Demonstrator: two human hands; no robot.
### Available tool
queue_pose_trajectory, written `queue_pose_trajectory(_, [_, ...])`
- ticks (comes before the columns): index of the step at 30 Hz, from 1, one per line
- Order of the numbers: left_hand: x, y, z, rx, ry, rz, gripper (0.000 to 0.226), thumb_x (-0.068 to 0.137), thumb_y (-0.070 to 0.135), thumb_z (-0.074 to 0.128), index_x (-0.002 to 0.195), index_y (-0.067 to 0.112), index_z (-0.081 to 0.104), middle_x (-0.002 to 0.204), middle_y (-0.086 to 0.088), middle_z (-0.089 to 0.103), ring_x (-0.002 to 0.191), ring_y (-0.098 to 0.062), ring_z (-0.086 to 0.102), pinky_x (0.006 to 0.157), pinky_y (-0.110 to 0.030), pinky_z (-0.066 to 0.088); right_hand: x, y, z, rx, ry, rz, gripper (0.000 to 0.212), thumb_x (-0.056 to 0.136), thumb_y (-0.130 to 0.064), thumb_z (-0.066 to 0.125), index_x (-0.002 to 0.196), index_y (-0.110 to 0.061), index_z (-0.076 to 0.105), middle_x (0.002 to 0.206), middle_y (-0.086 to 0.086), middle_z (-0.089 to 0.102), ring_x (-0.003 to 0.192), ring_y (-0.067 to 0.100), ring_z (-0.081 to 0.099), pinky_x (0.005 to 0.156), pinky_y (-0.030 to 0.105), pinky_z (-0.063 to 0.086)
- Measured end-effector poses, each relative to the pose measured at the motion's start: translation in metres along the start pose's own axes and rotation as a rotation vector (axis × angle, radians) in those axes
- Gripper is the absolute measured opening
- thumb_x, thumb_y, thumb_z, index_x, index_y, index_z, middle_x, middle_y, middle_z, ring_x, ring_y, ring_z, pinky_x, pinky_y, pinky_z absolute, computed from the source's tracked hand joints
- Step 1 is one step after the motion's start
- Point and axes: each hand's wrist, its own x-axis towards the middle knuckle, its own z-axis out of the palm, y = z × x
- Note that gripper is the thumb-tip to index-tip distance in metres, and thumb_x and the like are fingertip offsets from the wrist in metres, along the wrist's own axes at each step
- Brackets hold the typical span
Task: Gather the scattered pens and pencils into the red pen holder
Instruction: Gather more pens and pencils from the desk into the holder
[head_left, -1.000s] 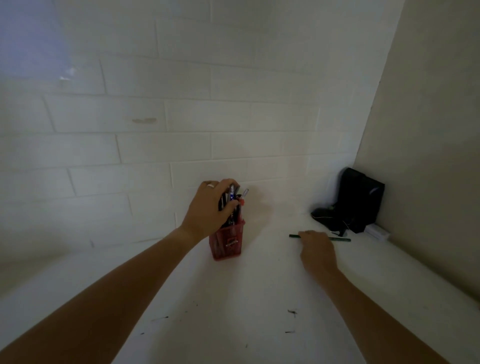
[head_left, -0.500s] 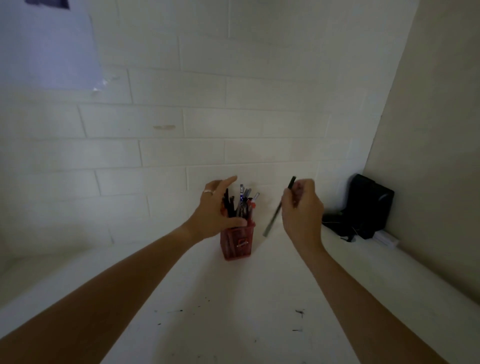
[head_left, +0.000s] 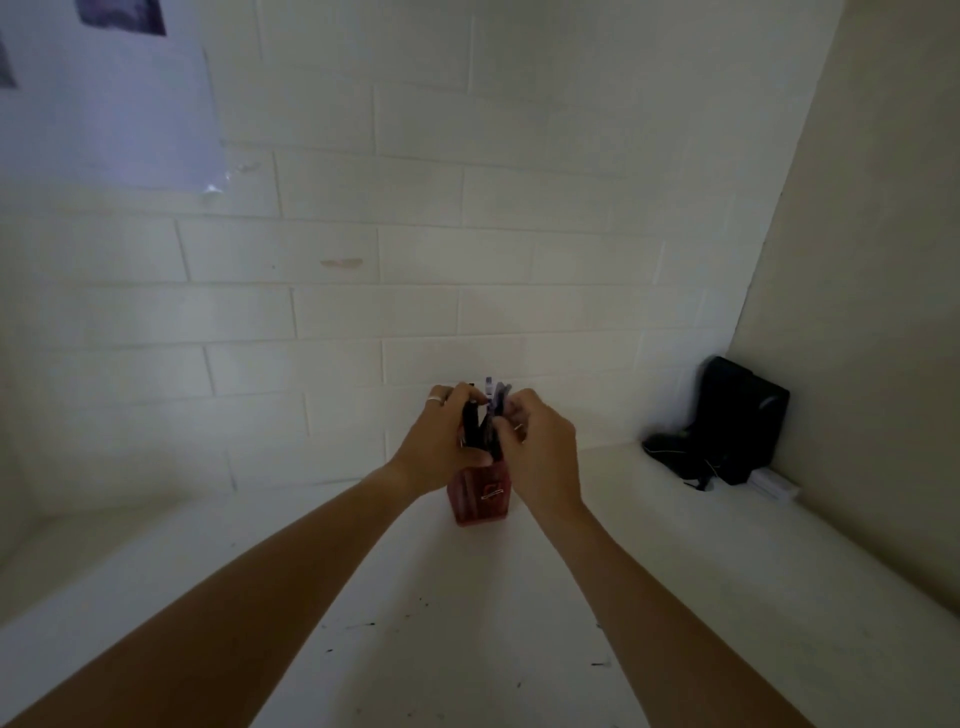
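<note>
right hand (head_left: 540, 447) moved to the pens (head_left: 485, 421) beside left hand (head_left: 441, 441).

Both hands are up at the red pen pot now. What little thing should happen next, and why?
Probably the right hand should let go and lift away: its fingers are curled around the pens that already stand in the red pen holder, while the left hand holds the bunch.

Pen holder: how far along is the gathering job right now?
Mostly done: a bunch of pens stands in the red pen holder. In hand: the left hand grips the bunch at the rim, and the right hand is curled at the same spot; whether it holds one is hidden. Left: no loose pens show on the white desk, only dark specks.
</note>
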Motion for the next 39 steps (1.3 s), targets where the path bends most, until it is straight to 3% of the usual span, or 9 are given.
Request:
queue_pose_trajectory(6, [-0.001,0.004,0.000,0.029,0.005,-0.001,0.078,0.067,0.019,0.089,0.132,0.013,0.046,0.130,-0.010,0.040,0.106,-0.022,0.049,0.098,-0.036,0.048,-0.012,0.001,0.017,-0.154,-0.020,0.161,0.005,0.091,-0.021,0.063,0.093,-0.019,0.067,0.096,-0.003,0.043,0.080,0.017,0.054,0.063,0.024,0.043])
queue_pose_trajectory(9, [-0.002,0.005,0.000,0.036,-0.009,-0.009,0.079,0.067,0.019,0.089,0.133,0.012,0.045,0.131,-0.011,0.039,0.110,-0.025,0.049,0.100,-0.035,0.047,-0.024,0.007,0.020,-0.151,-0.027,0.135,0.011,0.096,-0.022,0.055,0.101,-0.020,0.065,0.100,-0.002,0.049,0.084,0.017,0.055,0.066,0.023,0.045])
queue_pose_trajectory(14, [-0.007,0.015,0.002,0.071,-0.008,-0.005,0.076,0.069,0.014,0.086,0.133,0.013,0.046,0.133,-0.009,0.038,0.110,-0.023,0.050,0.101,-0.034,0.047,-0.039,0.012,0.014,-0.112,-0.055,0.140,0.011,0.097,-0.017,0.052,0.103,-0.015,0.061,0.096,0.002,0.059,0.080,0.015,0.054,0.058,0.012,0.033])
queue_pose_trajectory(20, [-0.014,0.030,0.004,0.073,0.016,-0.006,0.065,0.073,0.011,0.082,0.129,0.014,0.049,0.130,-0.009,0.041,0.109,-0.027,0.054,0.096,-0.028,0.046,-0.043,0.006,-0.001,-0.108,-0.052,0.170,0.016,0.093,-0.013,0.060,0.105,-0.013,0.070,0.103,0.004,0.068,0.094,0.020,0.063,0.085,0.031,0.053])
queue_pose_trajectory(24, [-0.025,0.039,0.009,0.036,0.024,-0.025,0.063,0.074,0.009,0.082,0.128,0.011,0.050,0.126,-0.011,0.043,0.104,-0.024,0.051,0.091,-0.024,0.042,-0.052,0.006,-0.017,-0.129,-0.054,0.158,0.020,0.093,-0.015,0.060,0.109,-0.013,0.072,0.107,0.005,0.069,0.100,0.020,0.064,0.084,0.023,0.046])
queue_pose_trajectory(29, [-0.033,0.057,0.016,0.081,0.013,0.012,0.058,0.076,0.006,0.077,0.128,0.011,0.052,0.129,-0.011,0.043,0.107,-0.024,0.052,0.095,-0.027,0.044,-0.062,0.007,-0.035,-0.113,-0.092,0.182,0.018,0.090,-0.014,0.062,0.105,-0.013,0.072,0.104,0.007,0.069,0.095,0.023,0.064,0.081,0.029,0.048])
queue_pose_trajectory(34, [-0.029,0.060,0.018,0.076,0.014,-0.081,0.057,0.075,0.003,0.076,0.126,0.008,0.050,0.127,-0.017,0.045,0.112,-0.032,0.052,0.086,-0.024,0.039,-0.065,0.016,-0.051,0.026,-0.320,0.198,0.032,0.090,-0.019,0.063,0.122,-0.018,0.063,0.121,0.004,0.067,0.108,0.022,0.066,0.094,0.036,0.054])
queue_pose_trajectory(37, [-0.024,0.054,0.016,0.056,-0.002,-0.109,0.063,0.072,0.003,0.078,0.127,0.008,0.047,0.124,-0.020,0.047,0.115,-0.031,0.048,0.083,-0.024,0.035,-0.067,0.029,-0.070,0.053,-0.387,0.203,0.037,0.092,-0.022,0.064,0.129,-0.020,0.060,0.132,-0.001,0.062,0.115,0.018,0.064,0.094,0.028,0.052])
queue_pose_trajectory(39, [-0.022,0.054,0.015,0.040,-0.012,-0.117,0.073,0.071,0.002,0.079,0.134,0.012,0.043,0.123,-0.022,0.048,0.116,-0.031,0.047,0.083,-0.025,0.035,-0.068,0.042,-0.090,0.023,-0.365,0.195,0.034,0.093,-0.022,0.065,0.126,-0.018,0.062,0.129,-0.003,0.064,0.108,0.015,0.065,0.088,0.022,0.050])
